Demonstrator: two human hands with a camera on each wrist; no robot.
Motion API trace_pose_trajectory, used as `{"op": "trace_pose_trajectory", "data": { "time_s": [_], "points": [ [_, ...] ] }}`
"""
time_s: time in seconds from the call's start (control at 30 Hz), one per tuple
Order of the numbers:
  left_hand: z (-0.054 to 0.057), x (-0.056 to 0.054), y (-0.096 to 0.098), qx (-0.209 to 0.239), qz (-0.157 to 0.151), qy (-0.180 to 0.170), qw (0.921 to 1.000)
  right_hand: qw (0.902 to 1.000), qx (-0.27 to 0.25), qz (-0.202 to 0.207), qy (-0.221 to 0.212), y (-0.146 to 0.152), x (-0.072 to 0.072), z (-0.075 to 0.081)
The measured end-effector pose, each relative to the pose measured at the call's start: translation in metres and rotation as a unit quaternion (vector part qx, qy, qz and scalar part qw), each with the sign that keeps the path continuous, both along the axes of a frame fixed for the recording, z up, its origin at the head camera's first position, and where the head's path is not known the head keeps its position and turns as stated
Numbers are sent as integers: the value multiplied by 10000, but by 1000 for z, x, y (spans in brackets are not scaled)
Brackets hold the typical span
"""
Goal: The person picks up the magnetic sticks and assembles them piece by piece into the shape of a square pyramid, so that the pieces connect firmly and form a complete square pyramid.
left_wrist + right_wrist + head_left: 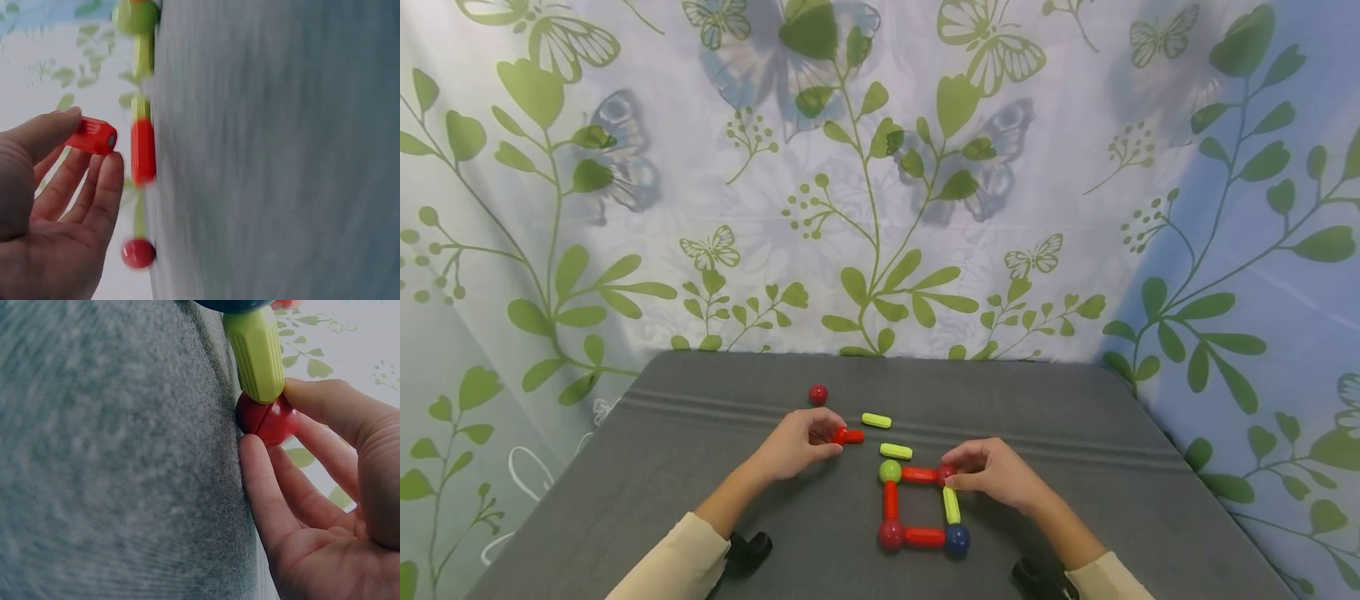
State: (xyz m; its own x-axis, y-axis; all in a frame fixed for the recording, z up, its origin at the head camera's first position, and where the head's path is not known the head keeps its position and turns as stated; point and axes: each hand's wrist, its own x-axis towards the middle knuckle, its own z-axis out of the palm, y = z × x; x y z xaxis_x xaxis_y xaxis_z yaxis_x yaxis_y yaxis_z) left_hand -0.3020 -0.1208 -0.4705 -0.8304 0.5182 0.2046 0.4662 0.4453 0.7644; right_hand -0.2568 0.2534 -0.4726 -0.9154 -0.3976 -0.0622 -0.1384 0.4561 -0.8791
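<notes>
Thumb and fingers of my left hand (800, 443) pinch a short red magnetic rod (94, 135), raised off the table in the left wrist view. A second red rod (142, 153) lies just past it. My right hand (994, 477) pinches a red ball (270, 422) between thumb and fingertips. That ball forms the far right corner of a flat square (891, 502) of rods and balls. A yellow-green rod (257, 359) runs from it to a blue ball (957, 540). The other corners are a green ball (890, 472) and another red ball (891, 535).
Two loose yellow-green rods, one farther back (876, 420) and one near the green ball (896, 451), lie on the grey table (820, 542). A loose red ball (817, 394) sits beyond my left hand. Behind the table hangs a leaf-patterned curtain (760, 275).
</notes>
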Motion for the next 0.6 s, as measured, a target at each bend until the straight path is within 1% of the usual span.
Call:
{"op": "trace_pose_trajectory", "data": {
  "time_s": [0.07, 0.17, 0.33, 0.47, 0.6],
  "points": [
    [3, 9, 9, 251, -115, -99, 9996, 10000, 18, 0, 0, 0, 0, 1],
    [8, 23, 22, 617, -340, -385, 9968, 10000, 22, -6, -2, 0, 1, 2],
    [15, 47, 43, 1159, -813, -1026, 9846, 10000, 10, -44, -10, 0, 2, 2],
    [18, 62, 55, 1331, -1136, -1291, 9761, 10000, -18, -75, -37, 0, 1, 1],
    [17, 71, 62, 1248, -1275, -1440, 9734, 9999, -22, -113, -53, -1, 2, 1]
  ]
}}
